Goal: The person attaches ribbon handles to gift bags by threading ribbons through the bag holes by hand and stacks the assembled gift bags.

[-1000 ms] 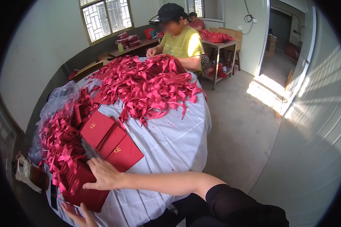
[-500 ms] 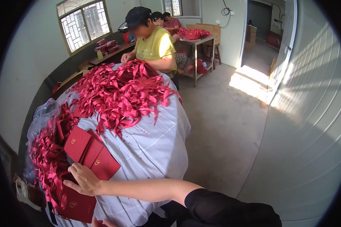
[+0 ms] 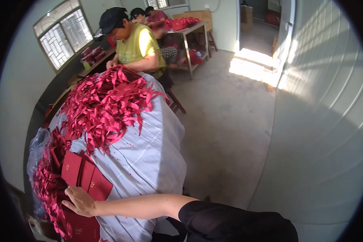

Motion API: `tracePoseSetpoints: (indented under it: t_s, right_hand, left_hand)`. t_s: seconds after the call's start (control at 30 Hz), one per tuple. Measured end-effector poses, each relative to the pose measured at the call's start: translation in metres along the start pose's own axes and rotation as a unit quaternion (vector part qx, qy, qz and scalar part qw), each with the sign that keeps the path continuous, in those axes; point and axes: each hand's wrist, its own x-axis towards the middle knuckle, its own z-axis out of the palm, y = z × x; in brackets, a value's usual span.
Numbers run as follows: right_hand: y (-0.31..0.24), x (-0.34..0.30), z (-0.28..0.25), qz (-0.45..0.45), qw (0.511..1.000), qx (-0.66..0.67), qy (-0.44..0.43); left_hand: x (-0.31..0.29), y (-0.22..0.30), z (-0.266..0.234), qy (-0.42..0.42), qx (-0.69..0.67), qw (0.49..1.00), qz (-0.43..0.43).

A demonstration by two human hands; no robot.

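Note:
My right hand (image 3: 80, 201) reaches across from the lower right, its thumb apart from the fingers. It lies on or just over red paper gift bags at the near left of the table, and no object shows in its grasp. Beyond the fingers, flat red bags (image 3: 99, 183) with small gold emblems overlap each other. Another red bag (image 3: 81, 229) lies nearer me, partly under the hand. Along the left edge is a heap of red ribbon handles (image 3: 48, 189). Of my left hand (image 3: 103, 240) only a sliver shows at the lower edge; its fingers are hidden.
A large pile of red ribboned bags (image 3: 105, 109) covers the far part of the white-clothed table (image 3: 157, 153). Behind it a person in a yellow top (image 3: 139, 46) works with both hands. Clear plastic (image 3: 38, 149) hangs at the left. A metal-legged table (image 3: 191, 30) stands farther back.
The view has shifted, so the table and room sit lower and farther left. My right hand stays over the same bags. My left hand has mostly slipped out at the lower edge.

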Motion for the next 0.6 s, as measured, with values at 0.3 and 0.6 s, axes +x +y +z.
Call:
tracePoseSetpoints:
  t_s: [0.3, 0.6]
  right_hand:
    - [0.011, 0.011, -0.005, 0.021, 1.0, 0.004, -0.003]
    - [0.022, 0.013, -0.004, 0.011, 1.0, -0.01, -0.003]
  left_hand:
    - [-0.009, -0.009, -0.041, -0.354, -0.412, 0.838, -0.055]
    - [0.021, -0.039, -0.046, -0.427, -0.416, 0.8, -0.069]
